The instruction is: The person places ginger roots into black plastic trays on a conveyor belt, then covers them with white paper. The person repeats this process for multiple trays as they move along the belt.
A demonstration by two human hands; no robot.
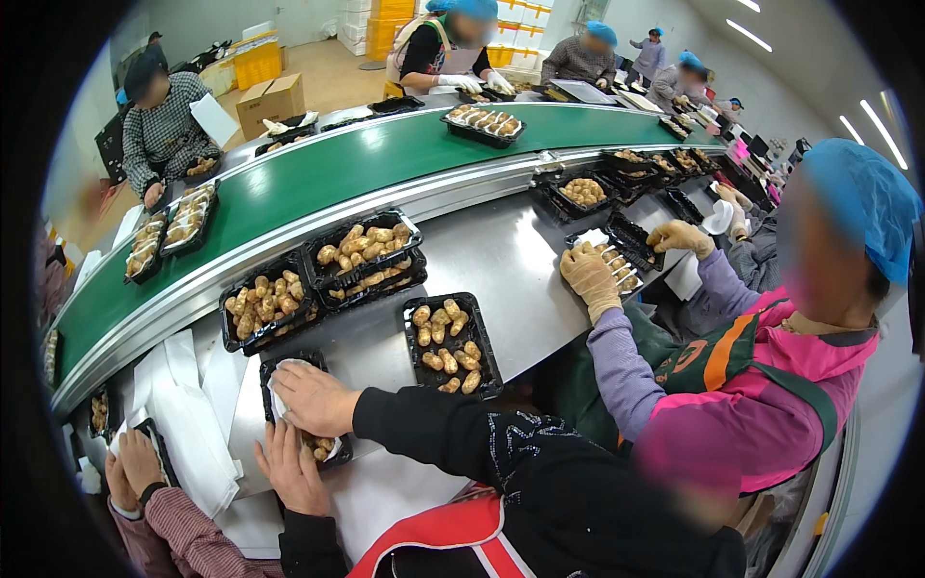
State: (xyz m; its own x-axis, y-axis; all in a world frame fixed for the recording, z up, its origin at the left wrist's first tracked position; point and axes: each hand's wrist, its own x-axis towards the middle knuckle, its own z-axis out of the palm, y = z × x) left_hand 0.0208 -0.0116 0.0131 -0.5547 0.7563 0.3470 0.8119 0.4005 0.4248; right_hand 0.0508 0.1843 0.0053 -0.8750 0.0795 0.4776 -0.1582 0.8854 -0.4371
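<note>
Pressing down on a white sheet (278, 395), the person's right hand (315, 399) lay spread over a black plastic tray (347, 453) on the steel worktable (491, 246). The left hand (294, 472) rested with fingers extended at the tray's near left side; whether it gripped the rim could not be told. The right hand was not clenched, and whether its fingertips pinched the sheet's edge could not be made out.

Small brown tubers (320, 446) showed at the tray's near end; the rest of its contents was hidden by hands and sheet, so no count was possible. Just right of it, an open black tray (413, 352) held loosely spaced tubers, its near corner close to the black sleeve. Beyond stood a heaped tray (229, 332) and, beside it, stacked trays (421, 272) of tubers, the lower one's load mostly covered.

On the green conveyor belt (318, 183), filled trays bore white strips. At left, loose white paper (173, 405) lay near a co-worker's hands (137, 460), which covered most of another tray. At right, a gloved co-worker handled a filled tray (617, 265), partly obscured by the gloves. Distant trays were too small to inspect.
</note>
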